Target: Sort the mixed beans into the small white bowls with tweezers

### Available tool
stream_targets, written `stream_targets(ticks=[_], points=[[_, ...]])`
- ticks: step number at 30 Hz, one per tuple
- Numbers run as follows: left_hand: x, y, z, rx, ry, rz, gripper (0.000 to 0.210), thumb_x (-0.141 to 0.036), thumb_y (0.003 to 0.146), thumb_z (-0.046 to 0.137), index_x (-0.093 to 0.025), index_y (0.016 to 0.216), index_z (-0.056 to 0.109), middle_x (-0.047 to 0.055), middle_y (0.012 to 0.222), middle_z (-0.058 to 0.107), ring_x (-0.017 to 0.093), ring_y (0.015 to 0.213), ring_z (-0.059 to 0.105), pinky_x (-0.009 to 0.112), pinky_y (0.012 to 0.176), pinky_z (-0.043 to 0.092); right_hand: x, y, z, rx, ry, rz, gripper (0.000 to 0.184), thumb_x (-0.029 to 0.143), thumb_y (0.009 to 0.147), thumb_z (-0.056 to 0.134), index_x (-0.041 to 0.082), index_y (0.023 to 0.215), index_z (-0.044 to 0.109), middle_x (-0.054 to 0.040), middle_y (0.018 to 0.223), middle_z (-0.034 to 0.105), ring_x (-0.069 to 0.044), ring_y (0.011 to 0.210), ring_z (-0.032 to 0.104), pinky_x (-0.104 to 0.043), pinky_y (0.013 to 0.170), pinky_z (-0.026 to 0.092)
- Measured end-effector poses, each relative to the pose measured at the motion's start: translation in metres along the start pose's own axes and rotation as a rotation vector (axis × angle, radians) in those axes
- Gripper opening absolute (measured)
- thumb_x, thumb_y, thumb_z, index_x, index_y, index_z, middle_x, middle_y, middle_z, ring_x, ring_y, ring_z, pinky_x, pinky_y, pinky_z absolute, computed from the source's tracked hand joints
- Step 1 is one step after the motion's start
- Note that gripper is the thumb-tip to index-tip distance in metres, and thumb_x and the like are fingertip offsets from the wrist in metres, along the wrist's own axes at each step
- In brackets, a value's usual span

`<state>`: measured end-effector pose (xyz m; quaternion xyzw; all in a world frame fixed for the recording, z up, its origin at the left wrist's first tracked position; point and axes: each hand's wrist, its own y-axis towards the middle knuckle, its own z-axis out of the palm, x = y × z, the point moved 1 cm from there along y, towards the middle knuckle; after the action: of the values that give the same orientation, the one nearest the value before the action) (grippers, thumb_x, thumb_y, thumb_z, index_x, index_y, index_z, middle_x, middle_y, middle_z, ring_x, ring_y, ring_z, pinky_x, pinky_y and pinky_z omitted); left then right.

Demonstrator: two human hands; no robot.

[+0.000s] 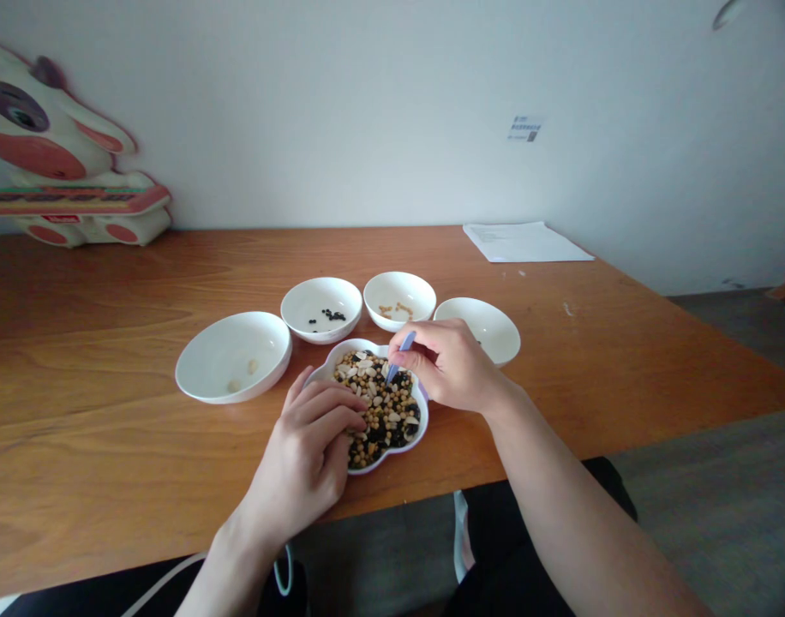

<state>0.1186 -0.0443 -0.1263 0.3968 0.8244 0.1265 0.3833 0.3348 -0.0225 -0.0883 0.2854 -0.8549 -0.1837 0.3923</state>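
Observation:
A white scalloped dish (423,433) near the table's front edge holds a mix of black beans, small yellow beans and pale, peanut-like halves. My left hand (312,441) is curled over the dish's left rim, its fingertips reaching above the mix; the thumb is mostly hidden. Pinched between the thumb and fingers of my right hand (453,364) are slim blue plastic tweezers (402,351), tilted with their lower end down at the beans. I cannot make out anything held in the tip.
Behind the dish curve white bowls: one with pale pieces (203,364), one with black beans (312,296), one with yellow beans (398,283), and one partly covered by my right hand (499,334). Papers (527,242) and a cow-shaped toy keyboard (90,201) are at the back.

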Motion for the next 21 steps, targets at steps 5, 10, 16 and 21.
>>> stream_targets(ticks=[5,10,16,21], points=[[0.0001,0.0002,0.0005,-0.002,0.0,-0.006,0.028,-0.004,0.085,0.044,-0.021,0.078,0.064,0.002,0.095,0.071,0.02,0.096,0.063,0.055,0.114,0.027,0.0008,0.0013,0.0016,0.02,-0.009,0.004,0.013,0.017,0.088,0.059,0.016,0.076,0.064,-0.0023,0.074,0.071,-0.011,0.059,0.058,-0.023,0.057,0.041],[0.0007,-0.0004,0.0008,0.001,0.0,-0.003,0.027,-0.003,0.085,0.045,-0.021,0.079,0.064,0.0,0.095,0.071,0.019,0.096,0.063,0.055,0.114,0.026,0.0014,0.0021,0.0021,0.019,-0.003,-0.006,0.013,0.017,0.088,0.059,0.016,0.076,0.064,-0.0008,0.073,0.071,-0.01,0.056,0.056,-0.023,0.058,0.042],[0.0013,-0.0013,0.0012,0.0,0.002,-0.002,0.028,-0.002,0.084,0.044,-0.021,0.079,0.064,0.0,0.095,0.07,0.018,0.097,0.063,0.054,0.115,0.026,0.0017,0.0016,0.0023,0.02,-0.01,-0.027,0.014,0.017,0.089,0.06,0.016,0.076,0.064,-0.0003,0.073,0.071,-0.008,0.051,0.05,-0.022,0.057,0.041],[0.0018,-0.0019,0.0008,0.006,0.006,0.0,0.027,-0.002,0.084,0.045,-0.021,0.079,0.065,0.001,0.096,0.07,0.019,0.097,0.063,0.055,0.115,0.025,0.0001,0.0015,0.0032,0.036,-0.005,-0.03,0.014,0.017,0.09,0.059,0.016,0.077,0.064,-0.0005,0.075,0.071,-0.008,0.054,0.053,-0.022,0.059,0.041]])
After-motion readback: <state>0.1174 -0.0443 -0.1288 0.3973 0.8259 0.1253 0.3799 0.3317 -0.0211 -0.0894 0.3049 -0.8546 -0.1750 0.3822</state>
